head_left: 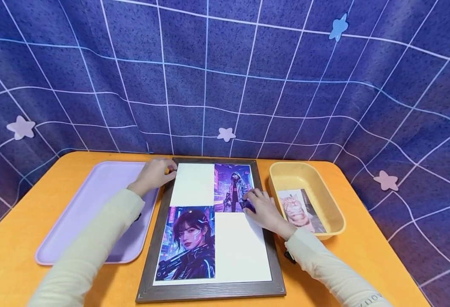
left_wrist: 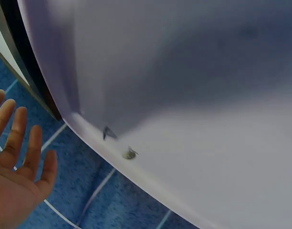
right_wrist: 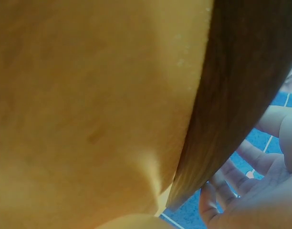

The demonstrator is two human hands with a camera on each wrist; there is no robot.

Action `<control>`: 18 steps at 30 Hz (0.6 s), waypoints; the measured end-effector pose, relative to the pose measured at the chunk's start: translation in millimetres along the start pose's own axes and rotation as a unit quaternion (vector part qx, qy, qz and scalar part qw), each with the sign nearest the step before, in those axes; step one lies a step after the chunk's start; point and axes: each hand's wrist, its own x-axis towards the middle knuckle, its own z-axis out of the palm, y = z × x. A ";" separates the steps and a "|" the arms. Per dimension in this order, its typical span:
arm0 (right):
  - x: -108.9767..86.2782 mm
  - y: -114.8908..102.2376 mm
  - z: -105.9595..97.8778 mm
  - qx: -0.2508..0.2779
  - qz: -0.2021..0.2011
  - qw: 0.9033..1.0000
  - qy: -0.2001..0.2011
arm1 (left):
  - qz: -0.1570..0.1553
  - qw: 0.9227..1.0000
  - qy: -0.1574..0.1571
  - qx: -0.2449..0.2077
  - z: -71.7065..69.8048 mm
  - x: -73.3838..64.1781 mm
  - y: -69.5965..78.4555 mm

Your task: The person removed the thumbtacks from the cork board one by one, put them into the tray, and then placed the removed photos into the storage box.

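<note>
A dark-framed white board [head_left: 244, 251] lies on the table with two prints on it. The print of a hooded figure [head_left: 222, 189] is at the upper right, the print of a face with a gun [head_left: 188, 243] at the lower left. My right hand [head_left: 265, 209] rests over the hooded print's lower right corner and the frame's right side, fingers loosely bent. Beside the frame's upper left corner is my left hand [head_left: 155, 175]; its fingers [left_wrist: 15, 136] look spread and relaxed in the left wrist view. I see nothing held in either hand, though the fingertips are partly hidden.
A lilac tray [head_left: 90, 200] lies left of the frame, partly under my left arm. Two tiny objects, one dark [left_wrist: 108, 133] and one greenish [left_wrist: 130, 153], sit by its rim. Right of the frame, a yellow basin [head_left: 322, 192] holds a cat print [head_left: 295, 211]. A blue curtain [head_left: 194, 85] hangs behind.
</note>
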 end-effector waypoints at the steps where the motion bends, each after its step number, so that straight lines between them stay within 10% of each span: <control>1: -0.1 0.0 0.1 0.000 0.000 1.000 0.000 | 0.001 1.000 0.000 -0.001 1.2 0.3 2.2; 18: 0.8 0.1 0.2 -0.001 0.006 1.000 -0.004 | 0.017 1.000 -0.015 0.014 25.4 20.8 41.0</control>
